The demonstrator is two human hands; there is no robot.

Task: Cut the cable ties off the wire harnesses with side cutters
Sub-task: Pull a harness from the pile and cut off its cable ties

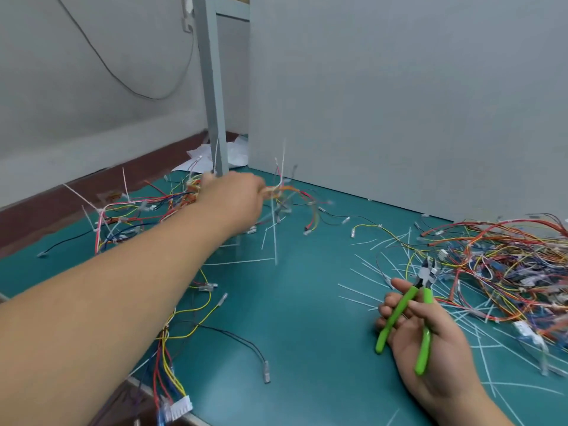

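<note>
My left hand point(235, 199) is stretched far out over the green mat and grips a wire harness point(284, 192) with white cable ties point(281, 158) sticking up from it; the harness is blurred. More tied harnesses point(123, 216) lie to the left of that hand. My right hand point(427, 339) lies palm up near the front right and holds the green-handled side cutters point(421, 302), jaws pointing away toward the right pile. A big tangle of loose coloured wires point(507, 265) fills the right side.
Cut white tie strips point(368, 290) are scattered over the green mat point(307, 318). A grey post point(213, 87) and a grey partition point(399, 103) stand at the back. A harness with white connectors point(179, 408) hangs over the front edge. Papers point(233, 155) lie behind the post.
</note>
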